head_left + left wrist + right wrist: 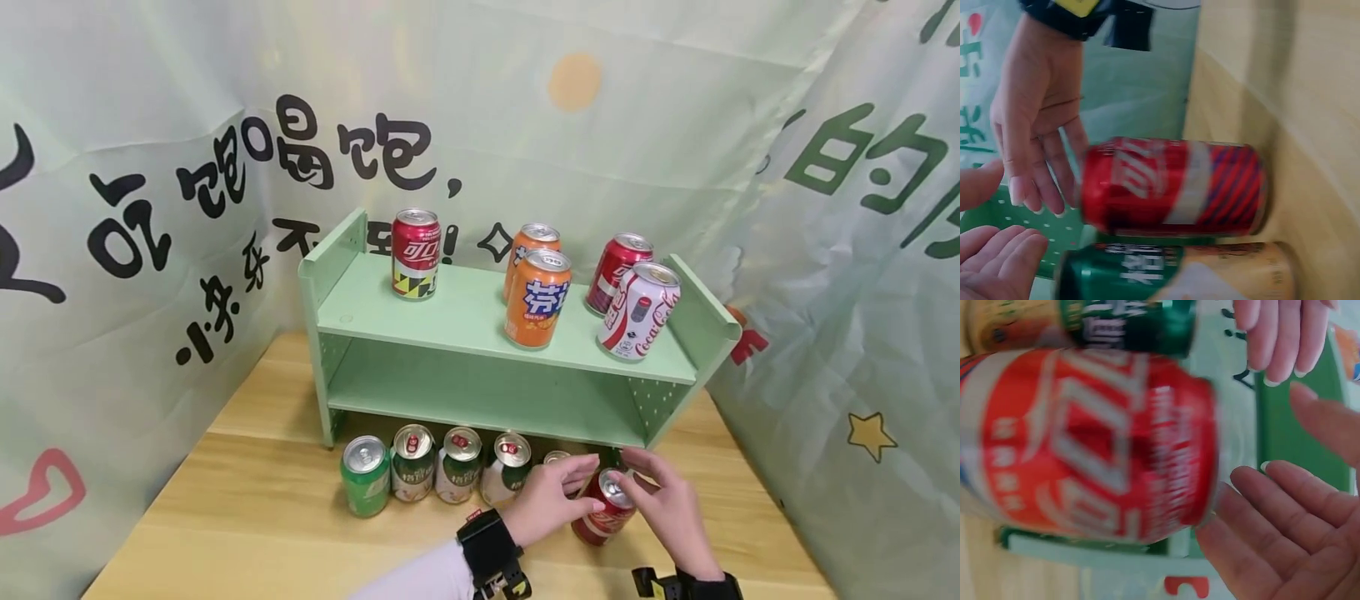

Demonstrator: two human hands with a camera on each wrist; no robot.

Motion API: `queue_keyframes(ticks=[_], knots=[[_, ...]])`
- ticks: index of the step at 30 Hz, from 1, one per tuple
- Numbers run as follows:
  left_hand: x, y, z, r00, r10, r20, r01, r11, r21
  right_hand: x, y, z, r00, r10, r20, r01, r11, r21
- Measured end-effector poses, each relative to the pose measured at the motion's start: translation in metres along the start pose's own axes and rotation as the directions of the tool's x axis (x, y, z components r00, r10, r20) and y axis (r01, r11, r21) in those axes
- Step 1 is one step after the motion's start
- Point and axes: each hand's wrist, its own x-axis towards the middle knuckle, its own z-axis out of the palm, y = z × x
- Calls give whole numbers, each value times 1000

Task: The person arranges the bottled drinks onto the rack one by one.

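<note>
A red Coca-Cola can (602,523) stands upright on the table at the right end of a row of cans. My left hand (553,500) is at its left, fingers extended, holding nothing. At the can's other side is my right hand (670,510), with fingers relaxed and apart beside the rim. In the right wrist view the right fingers (1279,531) are close to the can's top; whether they touch it I cannot tell. The left wrist view shows the red can (1172,187) beside a green-and-cream can (1179,273), which the left hand partly covers in the head view.
A light green two-tier shelf (480,387) stands behind the row. Its top holds a red can (415,258), two orange cans (536,304), a dark red can (611,271) and a white Coca-Cola can (637,317). A green can (366,479) begins the row at left, followed by several green-and-cream cans (457,471).
</note>
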Motion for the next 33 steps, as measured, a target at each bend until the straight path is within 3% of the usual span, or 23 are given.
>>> queue_keyframes(ticks=[5,10,18,21,27,33], knots=[[-8,-13,5,999,0,49,-5,995,101,-14,12,4,999,-20,32,22,998,-51],[-11,-18,9,998,25,55,-36,976,214,-25,24,9,999,-22,42,23,999,-28],[-30,-42,21,998,-14,61,10,998,67,-42,34,20,996,75,49,-74,997,-27],[-33,-48,23,999,27,38,-31,992,119,-44,34,21,996,72,45,-72,997,-17],[-30,-47,26,995,95,15,-95,969,229,-39,32,18,987,142,69,-142,990,5],[-28,-54,26,994,108,27,-111,974,195,-45,23,16,987,133,92,-135,991,19]])
